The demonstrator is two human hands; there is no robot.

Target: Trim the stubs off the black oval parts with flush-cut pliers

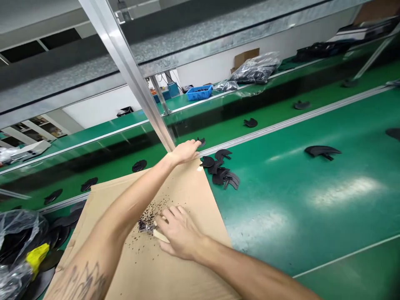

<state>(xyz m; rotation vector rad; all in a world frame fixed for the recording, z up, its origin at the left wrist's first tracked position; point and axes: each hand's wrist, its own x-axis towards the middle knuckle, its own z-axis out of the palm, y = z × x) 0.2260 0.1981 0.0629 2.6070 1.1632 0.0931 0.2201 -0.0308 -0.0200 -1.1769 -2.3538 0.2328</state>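
My left hand [186, 152] reaches across the cardboard sheet [187, 187] to the edge of the conveyor belt. Its fingers are closed at a small black curved plastic part [202, 142], mostly hidden behind the fingertips. Low over the cardboard, my right hand [179, 233] is wrapped round a pale, flat-sided tool [161, 236] whose kind I cannot make out. Tiny dark bits [150, 216] lie scattered beside it, with a crumpled piece of clear plastic [145, 227] among them. Several black fan-shaped parts [220, 171] are heaped just right of the cardboard.
More black parts [250, 122] lie spaced along the green belt [275, 114]. A metal post [137, 83] rises behind my left hand. At left are clear bags [21, 233] and a yellow object [37, 258]. A blue bin [199, 93] stands on the far shelf.
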